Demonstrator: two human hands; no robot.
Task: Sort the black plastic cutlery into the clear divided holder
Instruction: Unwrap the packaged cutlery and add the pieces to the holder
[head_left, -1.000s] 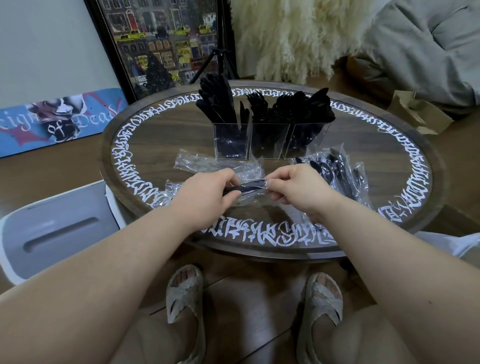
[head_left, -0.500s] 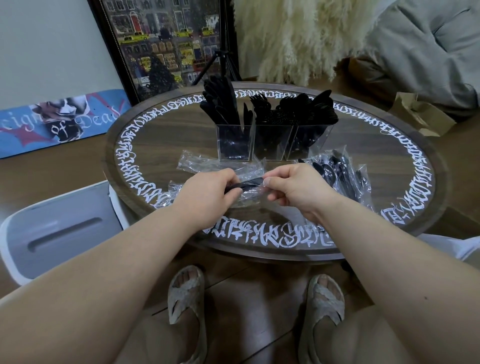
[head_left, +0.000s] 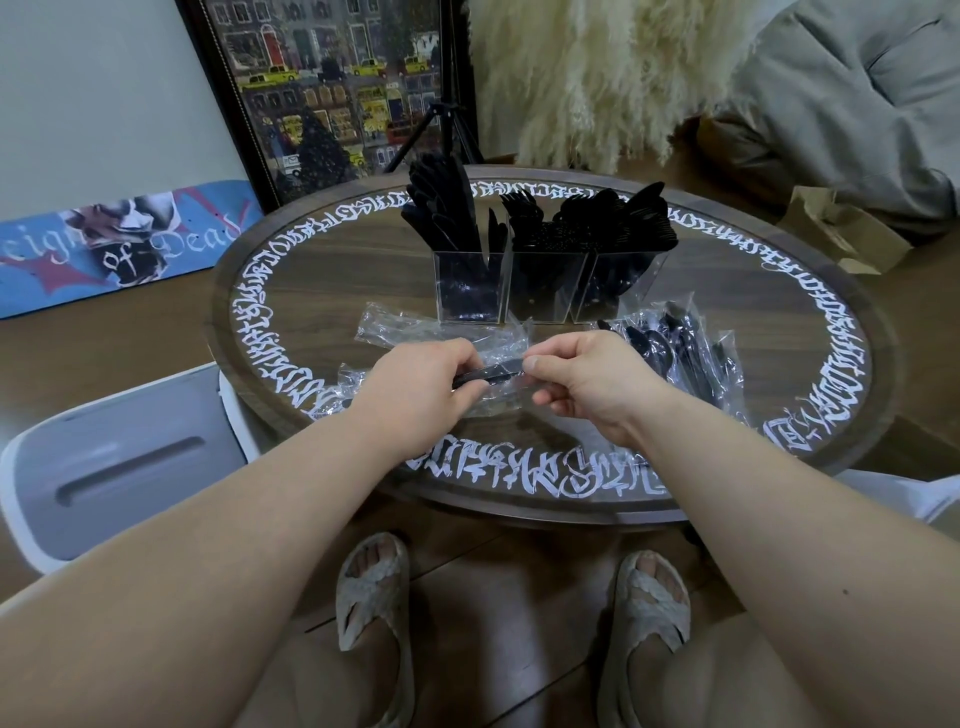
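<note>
A clear divided holder (head_left: 545, 288) with three compartments stands at the table's middle, packed with upright black cutlery. In front of it, my left hand (head_left: 421, 389) grips one end of a black cutlery piece in its clear wrapper (head_left: 491, 374). My right hand (head_left: 587, 376) pinches the other end of the wrapper. Which kind of cutlery it is I cannot tell. A pile of wrapped black cutlery (head_left: 680, 353) lies to the right of my right hand.
Empty clear wrappers (head_left: 395, 327) lie left of the holder on the round wooden table (head_left: 322, 280) with white lettering round its rim. A white stool (head_left: 119, 457) stands at the left, a brown paper bag (head_left: 841, 234) at the right. My feet are under the table's near edge.
Both hands keep their hold on the wrapped piece; my right hand has shifted slightly along the wrapper. The camera view moved a little.
</note>
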